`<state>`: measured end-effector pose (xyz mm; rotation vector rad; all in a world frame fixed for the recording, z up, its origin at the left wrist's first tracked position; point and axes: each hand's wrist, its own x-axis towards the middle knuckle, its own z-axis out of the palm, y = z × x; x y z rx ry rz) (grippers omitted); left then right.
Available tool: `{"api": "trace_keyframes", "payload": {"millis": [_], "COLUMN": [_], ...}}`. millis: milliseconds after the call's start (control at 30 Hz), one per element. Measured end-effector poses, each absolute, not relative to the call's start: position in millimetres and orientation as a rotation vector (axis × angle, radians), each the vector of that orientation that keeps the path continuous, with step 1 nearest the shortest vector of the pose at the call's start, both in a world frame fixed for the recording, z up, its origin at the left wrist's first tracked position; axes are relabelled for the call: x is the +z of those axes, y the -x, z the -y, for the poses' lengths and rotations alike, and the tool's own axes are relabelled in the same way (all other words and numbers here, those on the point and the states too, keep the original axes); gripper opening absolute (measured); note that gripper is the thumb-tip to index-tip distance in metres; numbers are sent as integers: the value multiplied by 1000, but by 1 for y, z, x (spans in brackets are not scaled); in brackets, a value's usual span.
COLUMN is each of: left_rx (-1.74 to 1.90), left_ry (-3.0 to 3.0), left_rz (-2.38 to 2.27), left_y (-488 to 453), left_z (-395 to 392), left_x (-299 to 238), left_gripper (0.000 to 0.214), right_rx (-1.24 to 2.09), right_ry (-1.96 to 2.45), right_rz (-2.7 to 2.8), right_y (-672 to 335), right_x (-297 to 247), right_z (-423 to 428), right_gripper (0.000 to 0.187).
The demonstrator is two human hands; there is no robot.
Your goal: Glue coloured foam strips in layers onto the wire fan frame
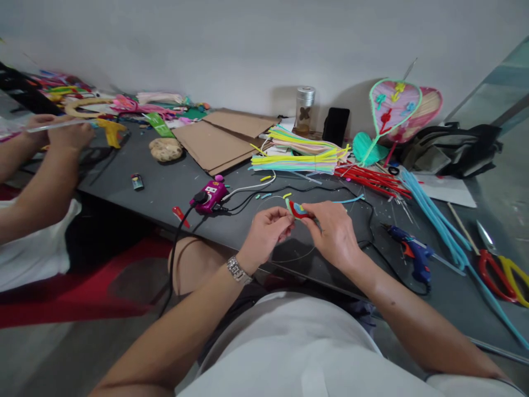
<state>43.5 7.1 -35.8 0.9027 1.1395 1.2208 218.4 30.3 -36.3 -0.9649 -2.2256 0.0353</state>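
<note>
My left hand [268, 230] and my right hand [333, 230] meet over the front edge of the dark grey table [173, 187]. Both pinch a small pipe-cleaner piece [298, 209] of red, blue and yellow-green fuzz between fingertips. A thin wire ring [289, 259] curves around and below the hands. A silver watch [238, 269] sits on my left wrist. A blue glue gun [413, 252] lies to the right of my right hand.
A stack of pastel pipe cleaners [300, 154], red sticks [372, 179], light blue sticks [433, 218], scissors [502, 270], a purple plug device [210, 196], cardboard sheets [223, 138], a jar [305, 110], a phone [335, 125] and a heart-shaped fan [394, 110] lie around. Another person's hands [61, 132] work at far left.
</note>
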Motion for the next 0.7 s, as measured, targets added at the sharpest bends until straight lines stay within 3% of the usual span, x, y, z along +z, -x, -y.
{"api": "trace_keyframes", "payload": {"millis": [267,700], "left_rx": [1326,1301], "left_ry": [-942,-1208], "left_rz": [-1199,-1317], "left_y": [-46,-38], "left_z": [-5,-3], "left_x": [-40,-40], "left_gripper": [23,16], "right_rx": [-307,-189], "right_ry": [946,945], "right_rz": [2316,2342], "right_y": [-218,-216], "right_x": [-30,-21], "right_z": [-22,-29], "right_gripper": [21,20]}}
